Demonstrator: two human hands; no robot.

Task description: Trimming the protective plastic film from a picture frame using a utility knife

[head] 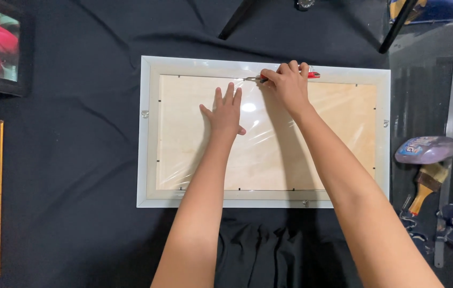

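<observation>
White frame | left hand flat on it | right hand grips red-handled tool

One labelled bottle, plus plastic wrapping on the frame

A purple spray bottle with a blue-white label is lying at three o'clock; clear plastic film is covering the central frame.

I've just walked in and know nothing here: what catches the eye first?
A white frame lies face down on black cloth, its pale backing under shiny plastic wrap. The left hand presses flat on the backing, while the right hand holds a red-handled tool at the far edge.
</observation>
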